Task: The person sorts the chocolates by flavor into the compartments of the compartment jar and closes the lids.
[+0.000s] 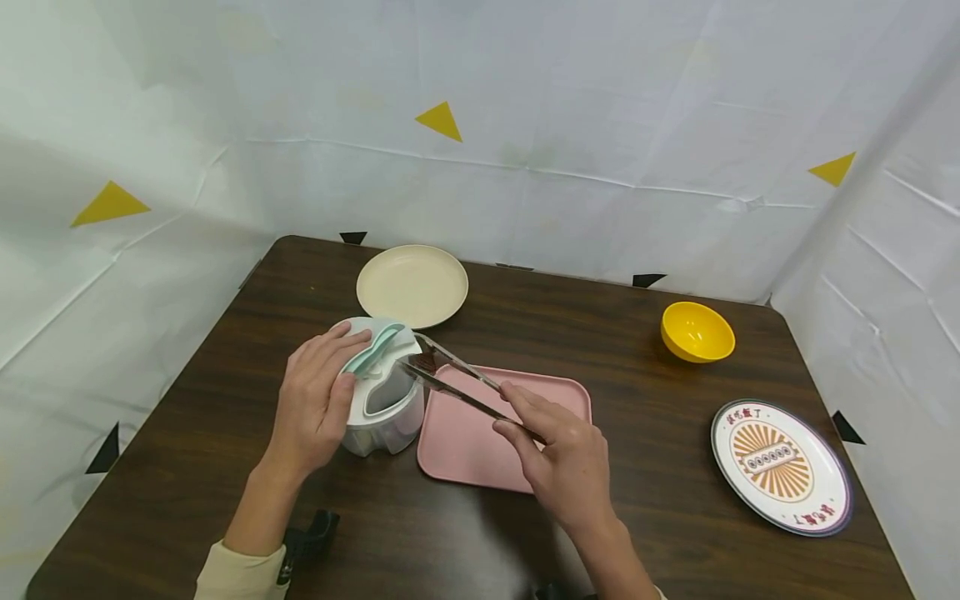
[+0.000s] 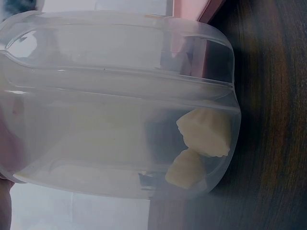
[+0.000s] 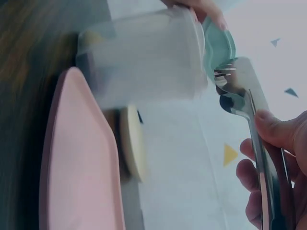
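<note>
A clear storage canister [image 1: 386, 432] with a white lid stands on the table, its pale green flap [image 1: 372, 350] raised. My left hand [image 1: 311, 400] holds the canister by its lid, fingers over the top and thumb at the flap. Two cream, dumpling-like pieces [image 2: 205, 132] lie at the canister's bottom in the left wrist view. My right hand [image 1: 562, 454] grips metal serving tongs [image 1: 461, 392], thumb and fingers on their two arms. The tong tips, one forked and one spoon-like, are apart beside the lid's opening [image 1: 390, 392], with nothing seen between them.
A pink tray [image 1: 468, 450] lies right of the canister, under the tongs. Behind stands a cream plate [image 1: 412, 286]. To the right are a yellow bowl [image 1: 697, 332] and a printed white oval plate [image 1: 780, 467]. White sheeting [image 1: 525, 83] walls the dark table [image 1: 420, 542].
</note>
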Tool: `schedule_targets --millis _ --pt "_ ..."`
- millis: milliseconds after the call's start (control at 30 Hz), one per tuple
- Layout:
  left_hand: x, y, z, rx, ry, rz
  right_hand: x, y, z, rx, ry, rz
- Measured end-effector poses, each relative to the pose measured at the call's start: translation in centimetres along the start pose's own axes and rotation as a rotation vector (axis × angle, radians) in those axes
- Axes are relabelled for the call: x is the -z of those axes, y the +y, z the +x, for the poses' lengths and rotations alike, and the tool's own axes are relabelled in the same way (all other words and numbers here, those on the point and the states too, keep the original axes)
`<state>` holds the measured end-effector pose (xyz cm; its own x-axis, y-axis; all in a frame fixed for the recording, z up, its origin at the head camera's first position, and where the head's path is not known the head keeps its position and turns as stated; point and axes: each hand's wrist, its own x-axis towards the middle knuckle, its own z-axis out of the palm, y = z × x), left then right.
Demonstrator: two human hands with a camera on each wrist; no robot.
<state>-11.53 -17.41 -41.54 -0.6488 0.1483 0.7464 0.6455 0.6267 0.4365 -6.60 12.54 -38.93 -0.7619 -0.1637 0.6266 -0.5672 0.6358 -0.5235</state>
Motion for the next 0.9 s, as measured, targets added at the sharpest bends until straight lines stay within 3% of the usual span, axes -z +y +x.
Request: schedule_targets --millis 267,900 --pt "0.0 0.0 0.0 -0.007 0.005 -0.006 -1.5 -0.8 0.2 0.074 -0.021 0.036" --pt "0.0 0.0 0.1 -0.006 0.001 0.005 -1.9 -0.9 0.3 0.039 -0.049 -0.016"
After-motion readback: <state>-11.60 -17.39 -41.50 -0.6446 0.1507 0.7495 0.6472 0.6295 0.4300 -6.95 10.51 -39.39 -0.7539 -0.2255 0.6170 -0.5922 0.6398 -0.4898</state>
